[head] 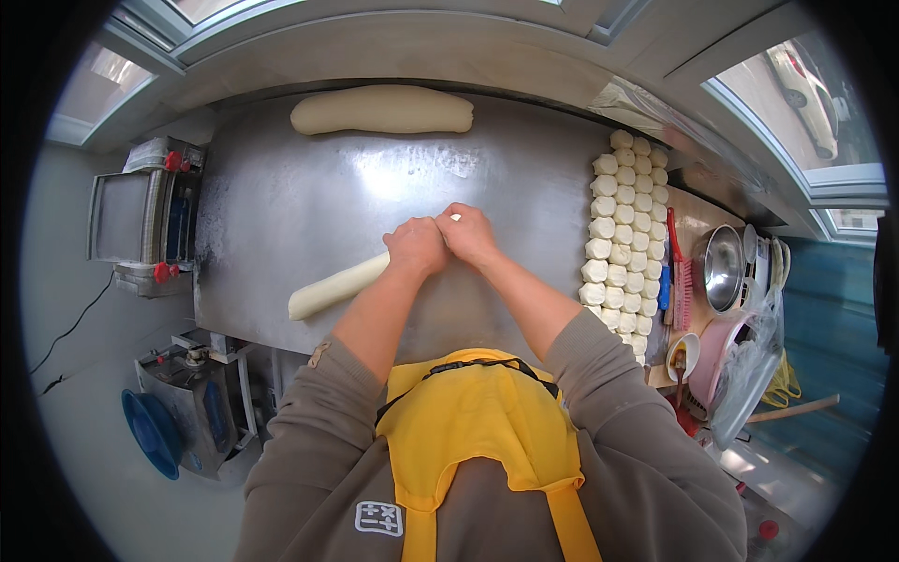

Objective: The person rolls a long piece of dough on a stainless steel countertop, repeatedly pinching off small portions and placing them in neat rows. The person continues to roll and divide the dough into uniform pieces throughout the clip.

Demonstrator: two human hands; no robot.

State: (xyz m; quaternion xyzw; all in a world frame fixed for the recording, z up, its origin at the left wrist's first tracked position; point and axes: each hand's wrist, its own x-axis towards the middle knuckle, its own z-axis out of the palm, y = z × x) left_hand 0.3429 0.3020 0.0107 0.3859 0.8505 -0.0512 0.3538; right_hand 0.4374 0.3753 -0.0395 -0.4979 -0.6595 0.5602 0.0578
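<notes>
My left hand is closed around the upper right end of a dough rope, which slants down to the left on the metal worktop. Right against it, my right hand has its fingers curled on a small bit of pale dough that shows at the top. The fingers hide most of this bit, so I cannot tell whether it is joined to the rope. A thick dough log lies along the worktop's far edge. To the right, portioned dough pieces stand in close rows.
Beyond the dough pieces are a red-handled brush, a steel bowl, a small white bowl and a pink basin. A dough-rolling machine stands at the left end. Below it are a metal machine and a blue basin.
</notes>
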